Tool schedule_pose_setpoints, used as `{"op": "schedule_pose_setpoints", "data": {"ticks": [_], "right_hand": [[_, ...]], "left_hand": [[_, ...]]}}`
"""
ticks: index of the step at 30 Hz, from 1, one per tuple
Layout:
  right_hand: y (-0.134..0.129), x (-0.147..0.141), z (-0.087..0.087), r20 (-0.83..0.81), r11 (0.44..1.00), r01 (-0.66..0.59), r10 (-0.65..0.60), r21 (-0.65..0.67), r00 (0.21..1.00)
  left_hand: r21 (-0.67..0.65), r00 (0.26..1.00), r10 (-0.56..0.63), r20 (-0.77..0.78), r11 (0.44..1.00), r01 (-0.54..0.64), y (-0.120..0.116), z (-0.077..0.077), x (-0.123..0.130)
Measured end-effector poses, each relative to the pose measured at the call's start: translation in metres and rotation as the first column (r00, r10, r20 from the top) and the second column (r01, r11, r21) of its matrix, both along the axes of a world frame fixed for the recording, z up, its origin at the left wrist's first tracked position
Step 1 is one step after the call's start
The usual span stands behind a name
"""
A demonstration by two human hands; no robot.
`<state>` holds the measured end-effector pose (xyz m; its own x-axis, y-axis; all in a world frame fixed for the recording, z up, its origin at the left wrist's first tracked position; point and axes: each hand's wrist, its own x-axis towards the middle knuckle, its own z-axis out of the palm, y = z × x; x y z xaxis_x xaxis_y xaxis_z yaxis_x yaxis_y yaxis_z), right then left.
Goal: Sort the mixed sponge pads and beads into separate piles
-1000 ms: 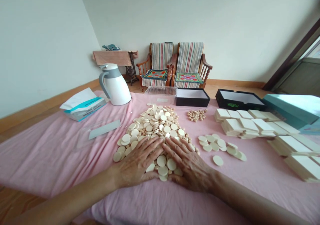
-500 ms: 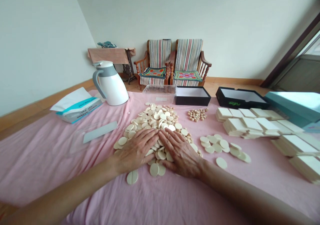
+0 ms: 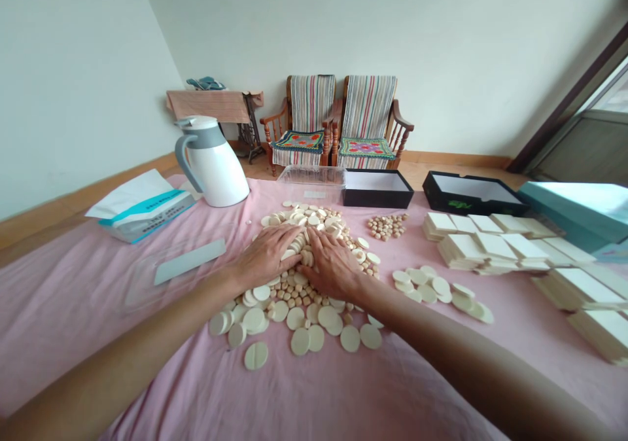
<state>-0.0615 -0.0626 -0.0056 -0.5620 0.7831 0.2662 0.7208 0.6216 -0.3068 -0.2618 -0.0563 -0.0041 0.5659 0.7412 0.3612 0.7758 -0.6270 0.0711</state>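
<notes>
Left hand [image 3: 262, 256] and right hand [image 3: 328, 265] rest fingers spread on cream discs [image 3: 294, 317] (nothing gripped).

Home room: striped wooden armchairs [image 3: 313, 106], treadle sewing table [image 3: 206, 106], white thermos jug [image 3: 214, 165].

Left hand [image 3: 265, 256] and right hand [image 3: 330, 272] observed palms down, side by side, on a mixed heap of cream discs [image 3: 316, 337] and small tan pellets [image 3: 294, 290], which lies on a pink cloth [image 3: 98, 317]. To the right of the heap: a separate pellet pile [image 3: 387, 226], a loose group of discs [image 3: 432, 287], and stacked cream rectangular slabs [image 3: 485, 241]. Farther back: a clear plastic tray [image 3: 311, 176], two open black boxes [image 3: 377, 195] [image 3: 471, 194], and a teal box [image 3: 574, 209]. At left: a white vacuum jug [image 3: 213, 166] and a tissue packet [image 3: 142, 215]. Two striped wooden armchairs [image 3: 338, 120] stand against the wall.
</notes>
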Motion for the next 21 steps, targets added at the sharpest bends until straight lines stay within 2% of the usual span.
{"op": "schedule_pose_setpoints", "data": {"ticks": [3, 5, 8, 10, 13, 15, 17, 19, 21], "right_hand": [[0.014, -0.007, 0.004, -0.037, 0.998, 0.052, -0.053, -0.035, 0.998], [0.022, -0.003, 0.006, -0.089, 0.998, 0.054, -0.057, -0.039, 0.994], [0.025, 0.023, 0.006, -0.251, 0.999, 0.031, -0.022, 0.032, 0.968], [0.020, 0.048, 0.008, -0.381, 0.995, 0.055, -0.018, 0.088, 0.924], [0.005, 0.085, 0.013, -0.473, 0.986, 0.152, -0.103, 0.065, 0.875], [-0.005, 0.102, 0.017, -0.500, 0.980, 0.195, -0.153, 0.033, 0.852], [-0.012, 0.112, 0.019, -0.516, 0.973, 0.229, -0.189, 0.014, 0.836], [-0.015, 0.117, 0.019, -0.514, 0.968, 0.250, -0.216, -0.003, 0.830], [-0.015, 0.120, 0.018, -0.506, 0.965, 0.263, -0.234, -0.014, 0.830]], "left_hand": [[-0.013, 0.997, 0.057, 0.046, 0.998, -0.056, 0.017, 0.000, -0.006], [-0.011, 0.993, 0.097, 0.072, 0.995, -0.097, 0.024, 0.003, -0.009], [0.040, 0.985, 0.132, 0.116, 0.990, -0.137, 0.021, 0.011, -0.004], [0.102, 0.984, 0.100, 0.145, 0.988, -0.116, 0.008, 0.018, 0.009], [0.048, 0.989, -0.131, 0.072, 0.991, 0.127, -0.027, 0.025, 0.045], [-0.043, 0.948, -0.319, 0.001, 0.947, 0.318, -0.052, 0.024, 0.075], [-0.081, 0.873, -0.485, -0.052, 0.873, 0.480, -0.072, 0.018, 0.102], [-0.094, 0.806, -0.579, -0.120, 0.815, 0.571, -0.082, 0.010, 0.123], [-0.083, 0.796, -0.577, -0.180, 0.816, 0.573, -0.083, 0.004, 0.136]]}}
